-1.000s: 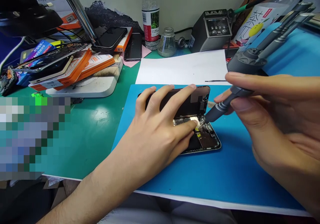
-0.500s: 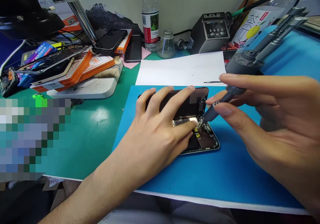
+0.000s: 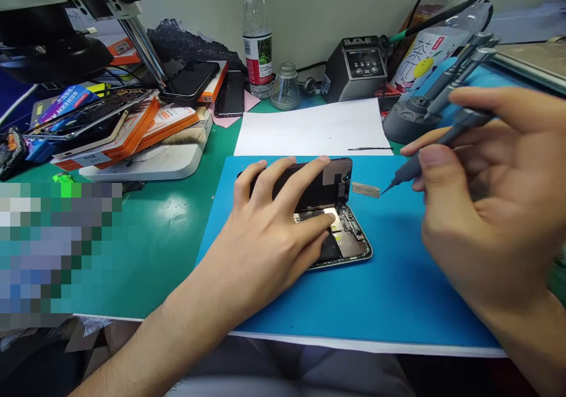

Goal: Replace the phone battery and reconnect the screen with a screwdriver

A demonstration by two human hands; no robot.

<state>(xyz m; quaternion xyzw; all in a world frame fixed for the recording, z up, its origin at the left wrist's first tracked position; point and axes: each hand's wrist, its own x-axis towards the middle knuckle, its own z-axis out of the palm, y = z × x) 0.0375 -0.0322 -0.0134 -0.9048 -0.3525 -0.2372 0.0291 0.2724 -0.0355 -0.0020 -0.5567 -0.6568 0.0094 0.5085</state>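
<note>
An opened smartphone (image 3: 354,246) rests on the blue mat, its screen (image 3: 333,179) tilted up at the back and its inner parts bare. My left hand (image 3: 274,226) grips it, with the longer fingers over the screen's top edge and others pressing down on the inside near a pale plate. In my right hand (image 3: 469,190), a thin grey screwdriver (image 3: 413,167) is pinched like a pen. Its fine tip points down-left, just right of a small ridged metal strip (image 3: 366,190) lying on the mat beside the screen. Whether tip and strip touch, I cannot tell.
Behind the blue mat (image 3: 398,302) lies white paper (image 3: 309,125) with a thin dark bit (image 3: 369,148) on it. A tool holder (image 3: 409,120), soldering station (image 3: 356,69), glass jar (image 3: 286,87) and bottle (image 3: 257,61) stand at the back. Phones and orange boxes (image 3: 145,128) are piled left.
My right hand has drawn the screwdriver away from the phone's inside, up and to the right. The metal strip now shows. My left hand keeps its hold; the view has shifted slightly.
</note>
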